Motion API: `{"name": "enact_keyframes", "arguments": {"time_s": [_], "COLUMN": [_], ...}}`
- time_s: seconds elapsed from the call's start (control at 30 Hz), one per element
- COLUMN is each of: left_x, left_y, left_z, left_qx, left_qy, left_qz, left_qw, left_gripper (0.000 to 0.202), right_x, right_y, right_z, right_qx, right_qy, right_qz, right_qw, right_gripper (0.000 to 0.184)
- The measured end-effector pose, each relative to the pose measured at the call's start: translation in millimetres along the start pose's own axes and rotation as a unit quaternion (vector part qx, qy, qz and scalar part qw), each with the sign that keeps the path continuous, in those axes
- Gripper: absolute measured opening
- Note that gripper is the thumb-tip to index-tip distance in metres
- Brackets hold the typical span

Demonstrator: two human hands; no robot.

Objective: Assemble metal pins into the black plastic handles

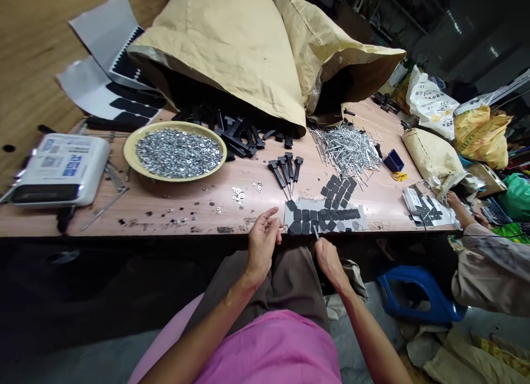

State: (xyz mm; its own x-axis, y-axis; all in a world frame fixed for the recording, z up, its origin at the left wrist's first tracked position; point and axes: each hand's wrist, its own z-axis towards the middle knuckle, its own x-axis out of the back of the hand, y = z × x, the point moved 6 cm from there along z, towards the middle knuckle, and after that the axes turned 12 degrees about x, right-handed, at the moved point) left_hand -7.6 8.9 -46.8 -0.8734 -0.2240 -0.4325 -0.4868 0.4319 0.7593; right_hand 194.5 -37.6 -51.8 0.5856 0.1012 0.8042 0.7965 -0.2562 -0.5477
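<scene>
Beyond our left hand (264,241) and right hand (328,257) sprawls a large kraft sack (232,47); left of our grip sits a yellow bowl (130,153) of metal washers (178,152). Just ahead of our right hand lies a grey sheet (362,218) bearing black pads (305,214). Our right fingers clamp a thin metal tool (316,232) beside those pads. Our left fingers curl near the sheet's edge; we can't tell whether they pinch anything.

Wood-look table (248,171) just fwd of fingers (271,212), wood-grain panel (33,52) far fwd-L, blue stool (439,301) & grey floor (387,323) low R, dim shelving (397,11) far fwd-R.
</scene>
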Motion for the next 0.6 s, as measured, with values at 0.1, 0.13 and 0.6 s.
{"name": "enact_keyframes", "arguments": {"time_s": [0.1,0.13,0.6], "left_x": [-0.4,-0.2,14.7], "left_y": [3,5,17], "left_z": [0,0,24], "left_qx": [-0.002,-0.005,-0.097], "left_qy": [-0.002,0.002,0.063], "left_qz": [-0.002,-0.004,0.075], "left_qw": [1.000,1.000,0.990], "left_gripper": [0.042,0.041,0.034], "right_x": [-7,-9,-34], "right_y": [0,0,-26], "right_z": [3,4,-7], "right_qx": [-0.009,-0.019,-0.174], "right_qy": [-0.011,-0.013,-0.045], "right_qz": [0.065,0.085,0.338], "right_qw": [0.998,0.996,0.924], "right_gripper": [0.026,0.026,0.016]}}
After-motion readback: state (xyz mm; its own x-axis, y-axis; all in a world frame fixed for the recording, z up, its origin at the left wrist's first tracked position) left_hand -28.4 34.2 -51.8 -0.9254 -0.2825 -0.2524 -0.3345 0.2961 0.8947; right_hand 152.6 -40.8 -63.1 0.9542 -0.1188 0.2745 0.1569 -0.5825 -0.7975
